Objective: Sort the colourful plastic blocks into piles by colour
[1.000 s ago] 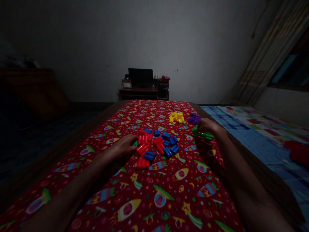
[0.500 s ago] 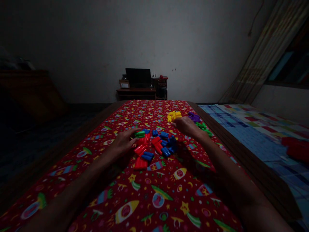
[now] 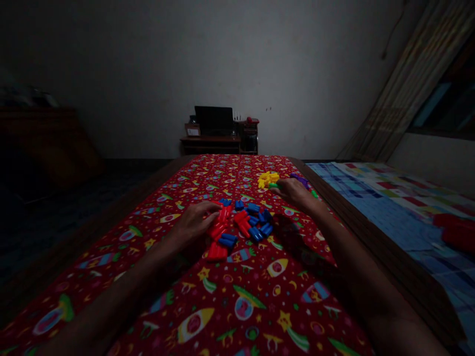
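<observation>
The red pieces (image 3: 222,225) and blue pieces (image 3: 260,222) look like smooth, glossy plastic, as do the yellow pieces (image 3: 267,179) at 1 o'clock from them and the green piece (image 3: 273,185) in the grip of the right hand (image 3: 293,190). Matt printed cloth (image 3: 237,296) covers the dull wooden worktop (image 3: 389,252).

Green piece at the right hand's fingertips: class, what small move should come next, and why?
Probably carry the green piece to the green bit beside the right hand, away from the yellow pile: yellow and purple pieces already lie in single-colour piles.
</observation>
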Tool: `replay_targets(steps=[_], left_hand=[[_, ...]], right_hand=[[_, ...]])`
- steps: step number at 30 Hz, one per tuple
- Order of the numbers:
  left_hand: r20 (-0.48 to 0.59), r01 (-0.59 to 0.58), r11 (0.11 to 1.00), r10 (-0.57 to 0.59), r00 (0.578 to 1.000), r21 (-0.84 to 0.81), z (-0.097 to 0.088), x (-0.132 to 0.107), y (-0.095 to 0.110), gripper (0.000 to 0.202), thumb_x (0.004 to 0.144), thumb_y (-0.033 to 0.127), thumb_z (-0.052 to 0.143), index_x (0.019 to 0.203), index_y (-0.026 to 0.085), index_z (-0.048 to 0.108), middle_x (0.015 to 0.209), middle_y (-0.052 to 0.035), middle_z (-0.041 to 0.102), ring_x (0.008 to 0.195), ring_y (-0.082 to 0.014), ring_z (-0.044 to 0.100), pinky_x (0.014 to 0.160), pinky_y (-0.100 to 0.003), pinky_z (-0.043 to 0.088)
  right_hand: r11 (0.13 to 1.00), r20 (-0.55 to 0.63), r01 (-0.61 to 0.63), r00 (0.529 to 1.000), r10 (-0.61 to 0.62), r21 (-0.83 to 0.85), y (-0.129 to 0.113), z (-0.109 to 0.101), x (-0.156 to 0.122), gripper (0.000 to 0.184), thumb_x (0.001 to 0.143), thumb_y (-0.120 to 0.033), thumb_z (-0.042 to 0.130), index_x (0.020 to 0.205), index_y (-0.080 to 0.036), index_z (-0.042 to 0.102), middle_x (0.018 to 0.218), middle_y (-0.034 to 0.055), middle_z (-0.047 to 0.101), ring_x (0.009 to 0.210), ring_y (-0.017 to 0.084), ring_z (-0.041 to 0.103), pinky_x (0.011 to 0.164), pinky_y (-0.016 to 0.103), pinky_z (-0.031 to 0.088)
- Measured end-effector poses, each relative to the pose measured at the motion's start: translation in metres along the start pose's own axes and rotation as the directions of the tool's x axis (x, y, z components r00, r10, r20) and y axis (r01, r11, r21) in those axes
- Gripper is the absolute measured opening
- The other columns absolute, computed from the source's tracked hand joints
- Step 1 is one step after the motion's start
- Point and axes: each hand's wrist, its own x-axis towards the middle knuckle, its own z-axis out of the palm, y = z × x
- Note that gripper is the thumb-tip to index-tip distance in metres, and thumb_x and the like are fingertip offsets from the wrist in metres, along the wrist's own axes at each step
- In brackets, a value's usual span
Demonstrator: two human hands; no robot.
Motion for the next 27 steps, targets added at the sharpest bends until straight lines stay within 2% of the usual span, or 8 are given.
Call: replay_targets(steps=[3,6,9,12,16,19,23,27], left_hand=[[-0.008,0.036,0.998,-0.036,0.999,0.049,-0.005,0.003,-0.017,0.030,0.082,0.037,0.047,0.093,0.021,0.069,0.100,-0.0075,0.072,0.093,-0.0236,0.066,0.087,-0.035,0.050],[-0.005,0.081,0.993,-0.081,0.997,0.088,-0.008,0.005,-0.026,0.029,0.079,0.037,0.047,0.087,0.022,0.070,0.098,-0.0072,0.073,0.091,-0.0247,0.066,0.087,-0.036,0.050],[0.002,0.083,0.989,-0.084,0.996,0.126,-0.009,0.005,-0.029,0.029,0.078,0.036,0.046,0.086,0.023,0.071,0.097,-0.0071,0.073,0.091,-0.0249,0.066,0.088,-0.036,0.050],[0.015,0.077,0.985,-0.080,0.997,0.157,-0.008,0.004,-0.033,0.031,0.080,0.037,0.044,0.087,0.023,0.070,0.097,-0.0061,0.073,0.094,-0.0242,0.066,0.090,-0.036,0.049],[0.003,0.057,0.984,-0.059,0.998,0.170,-0.003,0.002,-0.044,0.032,0.082,0.037,0.043,0.090,0.022,0.069,0.102,-0.0074,0.071,0.099,-0.0245,0.064,0.094,-0.037,0.047],[-0.021,0.046,0.982,-0.043,0.999,0.183,0.002,0.003,-0.055,0.037,0.085,0.039,0.040,0.100,0.019,0.067,0.112,-0.0109,0.068,0.107,-0.0261,0.061,0.098,-0.041,0.045],[-0.052,0.055,0.983,-0.046,0.998,0.178,0.011,0.000,-0.070,0.048,0.090,0.043,0.033,0.120,0.016,0.058,0.128,-0.0143,0.059,0.119,-0.0267,0.053,0.104,-0.044,0.040],[-0.018,0.034,0.988,-0.032,0.999,0.154,0.020,-0.010,-0.081,0.052,0.094,0.044,0.025,0.131,0.017,0.050,0.134,-0.0120,0.055,0.128,-0.0231,0.046,0.108,-0.040,0.036]], right_hand=[[0.950,0.078,-0.245,0.961,0.264,-0.194,0.051,-0.007,-0.001,0.036,0.091,-0.043,0.049,0.092,-0.012,0.068,0.087,0.0120,0.067,0.076,0.018,0.058,0.061,0.026,0.032],[0.890,0.149,-0.364,0.898,0.413,-0.273,0.086,-0.004,-0.007,0.036,0.087,-0.043,0.053,0.094,-0.013,0.070,0.090,0.0129,0.069,0.080,0.020,0.062,0.061,0.026,0.036],[0.876,0.189,-0.403,0.869,0.457,-0.267,0.102,0.001,-0.011,0.033,0.083,-0.041,0.058,0.097,-0.013,0.071,0.088,0.0121,0.069,0.078,0.020,0.063,0.061,0.026,0.038],[0.868,0.190,-0.428,0.858,0.478,-0.252,0.101,0.000,-0.012,0.032,0.083,-0.038,0.058,0.098,-0.013,0.071,0.091,0.0134,0.070,0.081,0.021,0.064,0.063,0.027,0.040],[0.837,0.075,-0.478,0.855,0.512,-0.267,0.085,-0.011,-0.011,0.035,0.088,-0.039,0.050,0.099,-0.013,0.071,0.098,0.0155,0.069,0.088,0.023,0.064,0.064,0.027,0.039],[0.869,0.000,-0.433,0.895,0.446,-0.240,0.061,-0.021,-0.007,0.034,0.090,-0.037,0.045,0.093,-0.015,0.071,0.094,0.0137,0.069,0.082,0.020,0.062,0.060,0.025,0.034],[0.982,0.104,-0.154,0.981,0.165,-0.105,0.011,-0.016,-0.003,0.033,0.091,-0.033,0.046,0.077,-0.014,0.068,0.073,0.0075,0.064,0.060,0.012,0.051,0.054,0.025,0.025],[0.985,0.223,0.151,0.960,-0.167,0.085,-0.045,0.013,-0.007,0.030,0.092,-0.031,0.048,0.075,-0.014,0.066,0.063,0.0021,0.057,0.052,0.008,0.038,0.052,0.024,0.022]])
